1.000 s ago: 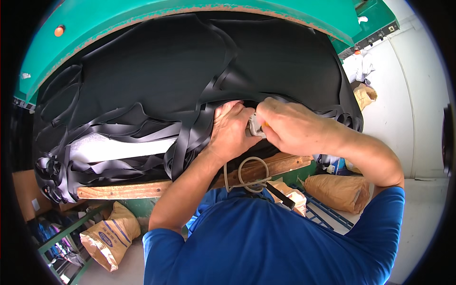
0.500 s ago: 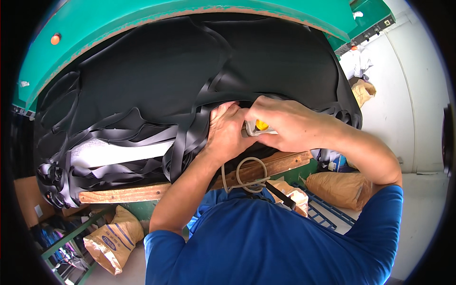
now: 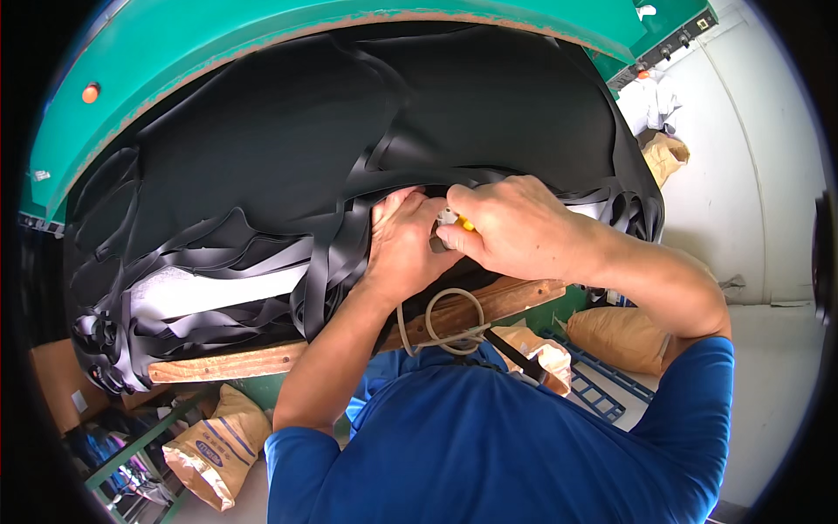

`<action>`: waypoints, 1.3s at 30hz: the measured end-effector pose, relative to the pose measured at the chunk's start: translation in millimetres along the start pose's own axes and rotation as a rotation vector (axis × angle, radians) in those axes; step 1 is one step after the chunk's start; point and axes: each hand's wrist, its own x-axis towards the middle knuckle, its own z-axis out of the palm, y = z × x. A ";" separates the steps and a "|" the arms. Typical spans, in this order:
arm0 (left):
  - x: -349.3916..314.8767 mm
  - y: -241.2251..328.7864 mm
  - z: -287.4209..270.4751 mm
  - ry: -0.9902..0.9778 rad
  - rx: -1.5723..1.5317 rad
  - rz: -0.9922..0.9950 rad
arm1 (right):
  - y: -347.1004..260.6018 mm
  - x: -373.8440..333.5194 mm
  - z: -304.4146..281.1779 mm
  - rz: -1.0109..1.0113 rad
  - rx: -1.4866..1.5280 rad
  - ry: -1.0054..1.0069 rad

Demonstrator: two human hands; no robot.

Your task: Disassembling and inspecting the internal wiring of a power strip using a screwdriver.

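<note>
A thick pile of black sheet material point(image 3: 288, 140), its front edge hanging in loose cut strips, lies before me. My right hand point(image 3: 528, 223) is closed round a small tool with a yellow and silver-grey body point(image 3: 467, 224), most of it hidden by my fingers. My left hand point(image 3: 403, 240) is beside the tool's left end, its fingers curled together against the black strips. The left fingertips are partly covered, and what they grip does not show. Both hands are at the near edge of the pile, close together.
A green machine beam point(image 3: 236, 39) with an orange button spans the far side. Along the near edge runs a wooden bar point(image 3: 227, 362), with a looped beige hose point(image 3: 454, 293) before me. Paper sacks point(image 3: 218, 441) and a blue plastic rack point(image 3: 594, 393) lie below.
My right hand has turned and shifted slightly, so the tool's angle differs and less of its pale body shows. My left hand stays close beside it.
</note>
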 end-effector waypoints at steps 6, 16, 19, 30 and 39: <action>0.2 1.8 0.3 -0.060 0.030 -0.041 | 25.7 -9.7 15.6 -0.525 0.248 0.222; -0.4 1.8 -3.5 -0.082 -0.015 -0.022 | 61.1 -53.3 18.7 -0.425 0.439 0.502; 0.0 2.9 -2.3 -0.090 0.002 -0.036 | 76.6 -67.4 34.6 -0.286 0.488 0.613; 1.0 5.1 -3.0 -0.036 0.024 -0.003 | 80.8 -77.9 58.9 -0.215 0.580 0.612; 1.6 5.9 -4.2 -0.039 0.038 -0.006 | 78.0 -77.4 54.7 -0.202 0.472 0.595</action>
